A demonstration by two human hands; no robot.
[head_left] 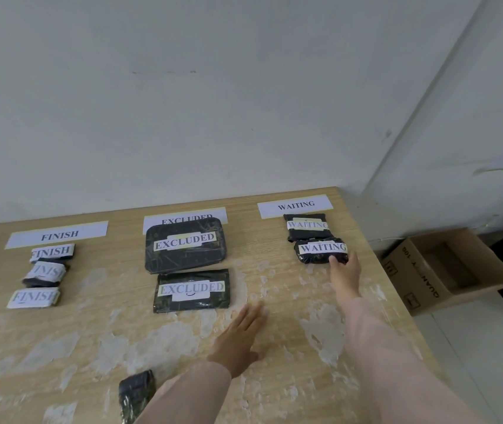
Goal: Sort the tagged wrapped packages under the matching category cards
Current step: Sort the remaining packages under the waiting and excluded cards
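Three white cards lie at the table's back: FINISH [59,235], EXCLUDED [187,218], WAITING [295,205]. Three small black packages tagged FINISH [48,273] sit in a column under the first card. Two larger EXCLUDED packages [185,244] [192,290] sit under the second, the upper one covering part of its card. Two WAITING packages [306,226] [320,250] lie under the third. My right hand [345,272] touches the near edge of the lower WAITING package with its fingers. My left hand [241,335] rests flat and open on the table. One black package [135,393] lies near the front, partly behind my left forearm.
The worn wooden table [91,347] stands against a white wall. Its right edge runs diagonally beside my right arm. An open cardboard box [446,270] stands on the floor to the right of the table.
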